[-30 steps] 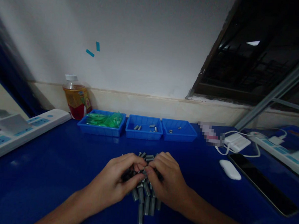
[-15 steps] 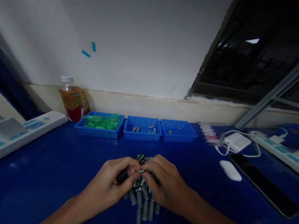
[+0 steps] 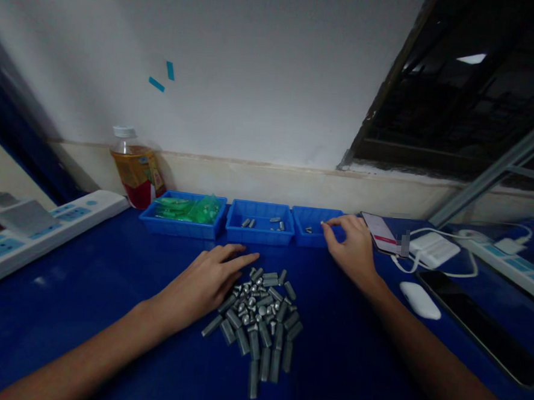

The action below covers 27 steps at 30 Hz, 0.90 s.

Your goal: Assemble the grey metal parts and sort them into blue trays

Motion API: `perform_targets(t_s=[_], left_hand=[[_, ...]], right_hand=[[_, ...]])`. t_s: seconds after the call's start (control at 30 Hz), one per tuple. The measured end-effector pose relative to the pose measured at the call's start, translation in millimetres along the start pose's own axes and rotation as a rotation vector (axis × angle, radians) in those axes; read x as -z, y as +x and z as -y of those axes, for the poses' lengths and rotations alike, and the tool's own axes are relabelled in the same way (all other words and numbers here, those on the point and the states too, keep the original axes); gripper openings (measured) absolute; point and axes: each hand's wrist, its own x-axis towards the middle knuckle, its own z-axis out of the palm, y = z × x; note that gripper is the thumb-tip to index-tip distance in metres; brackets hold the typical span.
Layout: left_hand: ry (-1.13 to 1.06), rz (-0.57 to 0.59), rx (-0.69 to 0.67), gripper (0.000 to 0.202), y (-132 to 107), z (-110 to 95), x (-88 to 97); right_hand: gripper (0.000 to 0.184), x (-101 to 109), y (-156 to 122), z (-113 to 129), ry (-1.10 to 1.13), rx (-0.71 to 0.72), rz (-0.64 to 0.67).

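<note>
Over the right blue tray [image 3: 312, 239], my right hand [image 3: 352, 244] pinches a small shiny screw [image 3: 323, 223] between thumb and fingertip; its exact shape is hard to make out. Inside that tray lie small screws [image 3: 309, 230]. My left hand [image 3: 210, 278] rests palm down at the left edge of a metal pile, fingers stretched out, with nothing visible in it. The pile mixes grey hexagonal standoffs [image 3: 253, 379] with round-headed screws [image 3: 262, 311]. In the middle blue tray [image 3: 258, 234] are several short metal pieces [image 3: 251, 223].
A left blue tray [image 3: 179, 228] holds green plastic bags [image 3: 200, 211]. Behind it stands a drink bottle [image 3: 137, 171]. Power strips [image 3: 71, 218] flank both sides. On the right lie a lit phone [image 3: 378, 233], a white case [image 3: 419, 300], cables and a dark phone [image 3: 480, 328].
My hands have parted from above the pile. The right moved forward and right to the right tray with a small screw; the left opened and shifted left, uncovering the pile.
</note>
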Motion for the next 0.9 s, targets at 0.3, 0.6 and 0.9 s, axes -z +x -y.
perform_targets(t_s=[0.3,0.6,0.9], left_hand=[[0.022,0.162,-0.139,0.016,26.8,15.3,11.4],[-0.016,0.15,-0.161,0.021,26.9,11.8,8.0],[-0.268,0.079,-0.041,0.018,27.5,-5.9,14.7]], right_hand=[[0.016,-13.5,-8.5,-13.0,-0.01,-0.088,-0.073],[0.012,4.8,-24.7,58.7,0.187,0.182,0.046],[0.017,4.6,-43.5,86.0,0.326,0.364,0.284]])
